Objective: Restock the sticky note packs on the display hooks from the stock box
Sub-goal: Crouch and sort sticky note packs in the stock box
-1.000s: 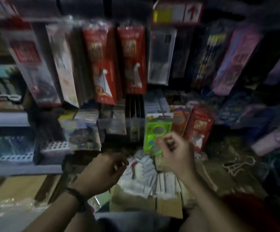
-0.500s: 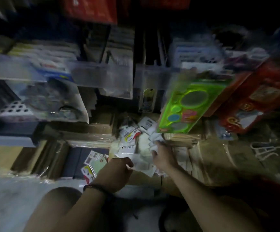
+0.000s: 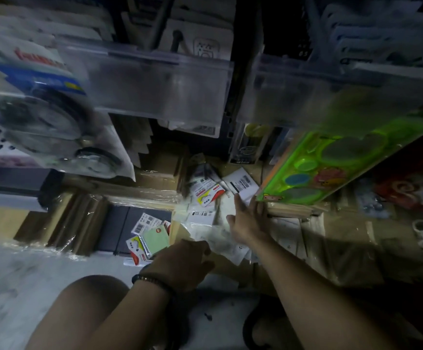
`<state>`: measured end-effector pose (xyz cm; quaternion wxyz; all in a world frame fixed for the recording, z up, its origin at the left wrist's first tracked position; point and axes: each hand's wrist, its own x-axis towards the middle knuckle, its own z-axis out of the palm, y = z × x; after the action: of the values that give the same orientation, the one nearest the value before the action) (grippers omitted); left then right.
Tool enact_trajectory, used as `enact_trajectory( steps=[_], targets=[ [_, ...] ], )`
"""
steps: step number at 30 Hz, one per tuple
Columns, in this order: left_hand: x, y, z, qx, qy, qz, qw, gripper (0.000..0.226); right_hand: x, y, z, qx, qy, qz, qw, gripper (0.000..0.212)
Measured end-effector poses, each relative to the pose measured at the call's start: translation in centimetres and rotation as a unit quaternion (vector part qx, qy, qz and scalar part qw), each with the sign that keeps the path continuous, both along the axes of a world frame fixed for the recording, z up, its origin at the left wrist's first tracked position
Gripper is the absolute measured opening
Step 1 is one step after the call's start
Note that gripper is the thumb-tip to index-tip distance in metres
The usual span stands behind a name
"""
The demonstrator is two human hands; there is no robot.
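Dim, motion-blurred – edges warped, shadowed

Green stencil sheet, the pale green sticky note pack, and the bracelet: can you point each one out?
Green stencil sheet (image 3: 336, 160): head view, its bright green face.
Pale green sticky note pack (image 3: 156, 239): head view, the green pad face.
Bracelet (image 3: 152, 279): head view, beads on the left wrist.
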<state>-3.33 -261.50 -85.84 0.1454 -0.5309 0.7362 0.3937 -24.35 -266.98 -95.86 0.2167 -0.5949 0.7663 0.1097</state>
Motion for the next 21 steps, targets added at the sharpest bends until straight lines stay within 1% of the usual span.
enact_trajectory(
  steps=[5,8,11,12,14,16,21],
  targets=[
    [-1.0,0.4,-0.3,0.002,0.016,-0.053,0.998,0.045,1.6,2.4,-0.4,-0.044,0.002,-0.077,0.996,0.062],
    [-0.8,0.3,-0.3,0.01,0.014,-0.048,0.999,0.048,1.7,2.5,-0.2,-0.099,0.031,-0.135,0.985,0.047],
    [-0.5,0.1,-0.2,0.012,0.019,-0.041,0.999,0.049,0.9,1.2,0.7,-0.14,0.03,-0.146,0.979,0.04],
    [-0.4,0.0,-0.3,0.011,0.02,-0.039,0.999,0.048,0.5,0.5,0.9,-0.131,0.03,-0.145,0.98,0.041],
    [-0.3,-0.1,-0.3,0.016,0.017,-0.036,0.999,0.047,-0.2,-1.2,1.1,-0.086,0.048,-0.134,0.986,0.052],
    [-0.5,-0.3,-0.2,0.008,0.019,-0.037,0.999,0.046,-0.8,-2.3,1.0,-0.041,0.046,-0.127,0.99,0.061],
    [-0.8,-0.5,-0.3,0.007,0.006,-0.026,1.0,0.044,-1.0,-2.6,1.1,0.004,0.03,-0.138,0.99,0.061]
  ],
)
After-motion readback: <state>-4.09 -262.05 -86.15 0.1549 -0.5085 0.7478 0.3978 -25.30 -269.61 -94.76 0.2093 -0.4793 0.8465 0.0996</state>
